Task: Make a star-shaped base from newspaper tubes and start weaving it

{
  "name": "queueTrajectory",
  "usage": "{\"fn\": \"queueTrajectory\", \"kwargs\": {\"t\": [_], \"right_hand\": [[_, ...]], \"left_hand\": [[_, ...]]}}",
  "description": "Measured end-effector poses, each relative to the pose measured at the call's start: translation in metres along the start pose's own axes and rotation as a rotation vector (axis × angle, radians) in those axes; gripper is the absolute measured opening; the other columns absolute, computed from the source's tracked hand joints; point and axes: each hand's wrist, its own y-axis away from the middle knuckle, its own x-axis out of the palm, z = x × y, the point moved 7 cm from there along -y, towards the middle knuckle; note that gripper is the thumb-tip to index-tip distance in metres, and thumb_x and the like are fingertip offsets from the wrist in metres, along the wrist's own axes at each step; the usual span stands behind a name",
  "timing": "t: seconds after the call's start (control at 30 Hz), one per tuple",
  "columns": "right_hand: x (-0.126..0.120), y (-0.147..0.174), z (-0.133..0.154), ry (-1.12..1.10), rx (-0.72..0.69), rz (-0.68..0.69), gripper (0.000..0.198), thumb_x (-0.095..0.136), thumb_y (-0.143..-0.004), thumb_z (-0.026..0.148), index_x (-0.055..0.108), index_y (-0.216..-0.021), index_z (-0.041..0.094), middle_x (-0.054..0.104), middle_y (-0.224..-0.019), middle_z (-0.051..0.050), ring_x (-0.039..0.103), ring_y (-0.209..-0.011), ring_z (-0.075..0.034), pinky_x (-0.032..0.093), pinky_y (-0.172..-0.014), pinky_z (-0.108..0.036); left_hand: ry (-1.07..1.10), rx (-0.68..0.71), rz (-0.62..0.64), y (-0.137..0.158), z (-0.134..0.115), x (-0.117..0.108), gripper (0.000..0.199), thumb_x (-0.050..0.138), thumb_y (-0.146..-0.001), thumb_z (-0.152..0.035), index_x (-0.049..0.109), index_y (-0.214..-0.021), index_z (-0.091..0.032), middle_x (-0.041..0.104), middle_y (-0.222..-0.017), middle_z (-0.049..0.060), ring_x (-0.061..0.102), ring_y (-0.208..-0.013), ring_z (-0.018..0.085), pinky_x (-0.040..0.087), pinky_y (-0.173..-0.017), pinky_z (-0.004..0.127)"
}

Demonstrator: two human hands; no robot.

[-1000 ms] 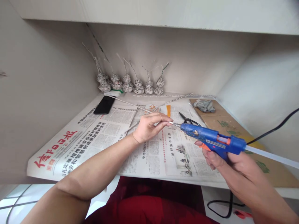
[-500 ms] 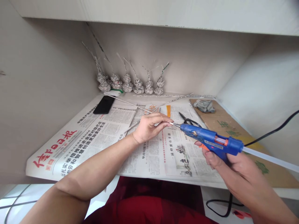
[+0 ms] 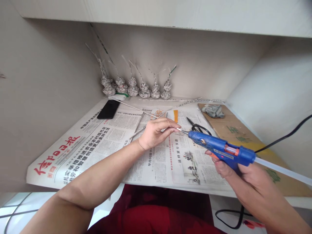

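Observation:
My left hand (image 3: 159, 131) is closed in a pinch over the newspaper sheets, its fingertips pointing right. Between thumb and forefinger shows the small white end of a rolled paper stick (image 3: 179, 129); the rest of it is largely covered by the hand. My right hand (image 3: 234, 172) is wrapped round the handle of a blue glue gun (image 3: 212, 144), a finger on its orange trigger. The metal nozzle points left, at or very near the white end; contact cannot be made out. A translucent glue stick (image 3: 280, 167) sticks out of the gun's back.
Several woven paper gourds (image 3: 145, 91) stand along the back wall. A black phone (image 3: 108, 109) lies left, black scissors (image 3: 198, 126) behind the gun. Cardboard (image 3: 234, 130) with a crumpled cloth (image 3: 213, 110) lies right. Loose paper sticks (image 3: 182, 105) cross behind my left hand. A black cord (image 3: 287, 136) trails right.
My right hand and the glue gun have shifted slightly right and down, and more of the scissors shows. My left hand has stayed in place.

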Motion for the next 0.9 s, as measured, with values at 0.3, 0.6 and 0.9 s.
{"fn": "queueTrajectory", "kwargs": {"t": [0.3,0.6,0.9], "right_hand": [[0.0024,0.0,-0.0027,-0.007,-0.018,0.01,0.04,0.057,-0.09,0.045,0.06,-0.127,0.032,0.069,-0.115,-0.003,0.062,-0.114,-0.035,0.055,-0.095,-0.049],[-0.0017,0.0028,-0.0047,0.07,0.012,-0.043,0.041,0.056,-0.089,0.051,0.062,-0.126,0.034,0.068,-0.125,0.001,0.061,-0.119,-0.035,0.054,-0.097,-0.048],[-0.0022,0.0032,-0.0025,0.032,0.007,-0.035,0.04,0.056,-0.09,0.05,0.061,-0.125,0.033,0.065,-0.129,-0.001,0.056,-0.125,-0.034,0.047,-0.106,-0.05]], "left_hand": [[-0.026,0.013,0.013,-0.0001,-0.0014,0.0003,0.012,0.067,-0.089,-0.018,0.073,-0.099,-0.017,0.077,-0.09,0.006,0.072,-0.088,0.015,0.059,-0.085,0.028],[-0.009,0.019,0.005,0.0004,-0.0009,0.0,0.012,0.067,-0.088,-0.018,0.073,-0.099,-0.017,0.076,-0.09,0.006,0.072,-0.087,0.015,0.059,-0.083,0.028],[-0.003,0.018,0.019,-0.0001,-0.0019,0.0008,0.013,0.066,-0.089,-0.018,0.073,-0.1,-0.018,0.077,-0.091,0.006,0.072,-0.087,0.015,0.059,-0.083,0.029]]}}
